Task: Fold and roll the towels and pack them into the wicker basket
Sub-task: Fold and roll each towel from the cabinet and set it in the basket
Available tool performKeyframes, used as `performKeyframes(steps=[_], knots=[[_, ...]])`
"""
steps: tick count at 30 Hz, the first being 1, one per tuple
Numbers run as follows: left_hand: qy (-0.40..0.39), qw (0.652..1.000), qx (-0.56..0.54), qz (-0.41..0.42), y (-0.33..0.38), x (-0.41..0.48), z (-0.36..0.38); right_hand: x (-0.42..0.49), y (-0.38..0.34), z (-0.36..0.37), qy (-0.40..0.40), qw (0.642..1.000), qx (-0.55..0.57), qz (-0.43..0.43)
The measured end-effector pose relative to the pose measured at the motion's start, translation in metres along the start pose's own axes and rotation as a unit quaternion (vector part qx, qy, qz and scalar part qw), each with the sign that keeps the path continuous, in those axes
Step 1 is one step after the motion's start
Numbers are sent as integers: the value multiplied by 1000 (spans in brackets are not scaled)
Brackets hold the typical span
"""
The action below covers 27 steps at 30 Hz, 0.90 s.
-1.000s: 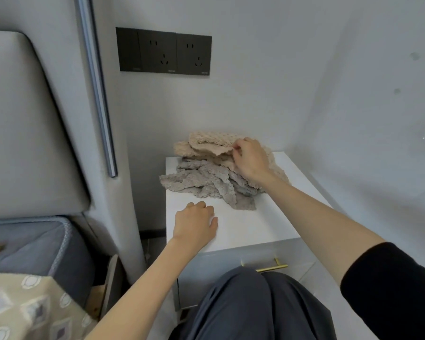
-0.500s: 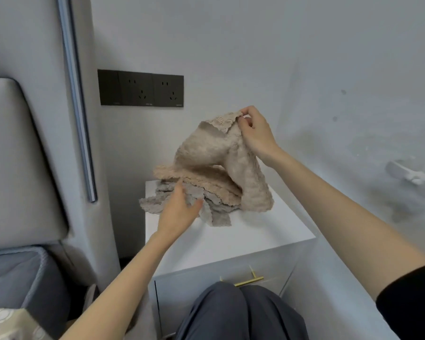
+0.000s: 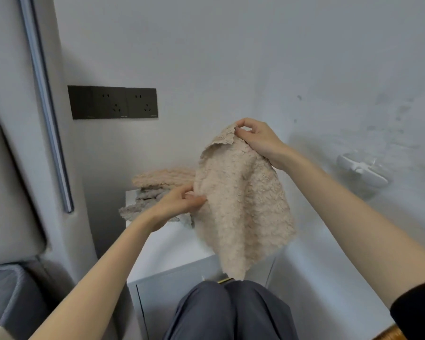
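Observation:
A fluffy beige towel (image 3: 243, 207) hangs in the air over the white nightstand (image 3: 172, 246). My right hand (image 3: 258, 138) pinches its top corner, raised high. My left hand (image 3: 179, 204) pinches the towel's left edge lower down. Behind my left hand lies a pile with another beige towel (image 3: 162, 179) on top of grey towels (image 3: 142, 204) at the back of the nightstand. At the bottom right corner a brown woven edge (image 3: 388, 334) shows; I cannot tell whether it is the wicker basket.
A dark socket panel (image 3: 113, 102) is on the wall behind. A grey padded headboard (image 3: 8, 180) and a metal strip (image 3: 47, 106) stand at the left. My knee in grey trousers (image 3: 226, 312) is in front of the nightstand drawer. A white fixture (image 3: 361, 170) hangs on the right wall.
My right hand lifted the beige towel off the pile and raised it clear. My left hand rose from the nightstand top and took hold of the towel's left edge.

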<state>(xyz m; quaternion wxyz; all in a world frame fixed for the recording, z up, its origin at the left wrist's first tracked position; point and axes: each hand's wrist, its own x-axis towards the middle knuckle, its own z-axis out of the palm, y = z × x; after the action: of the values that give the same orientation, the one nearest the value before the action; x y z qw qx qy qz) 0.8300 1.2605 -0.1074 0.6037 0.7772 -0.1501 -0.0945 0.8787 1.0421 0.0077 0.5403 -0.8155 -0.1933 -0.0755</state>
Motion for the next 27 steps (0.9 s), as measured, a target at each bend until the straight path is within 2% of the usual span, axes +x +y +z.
performKeyframes(steps=[2,6,9,11,13,15,18,22,24,27], knots=[[27,999,-1,-29,-1,-3,-10,-3,12,-9,9,998,-44,36],[73,981,177,-13,-1,-5,-34,-6,49,-14,8,982,-150,118],[48,962,268,20,-4,-5,-51,-11,80,-9,-6,969,-172,175],[40,942,333,10,-8,-2,-60,-14,97,-4,-10,966,-173,194],[81,921,380,-2,-15,6,-65,-15,110,1,7,963,-182,201],[157,897,413,-11,-20,15,-66,-14,120,5,30,961,-176,210],[240,865,439,-16,-20,26,-63,-12,129,8,42,963,-58,258],[275,849,452,13,-12,41,-58,-7,138,10,44,941,107,318],[273,850,450,26,-12,48,-56,-5,142,12,66,914,199,349],[278,852,441,51,-18,53,-50,-6,149,15,79,854,316,405]])
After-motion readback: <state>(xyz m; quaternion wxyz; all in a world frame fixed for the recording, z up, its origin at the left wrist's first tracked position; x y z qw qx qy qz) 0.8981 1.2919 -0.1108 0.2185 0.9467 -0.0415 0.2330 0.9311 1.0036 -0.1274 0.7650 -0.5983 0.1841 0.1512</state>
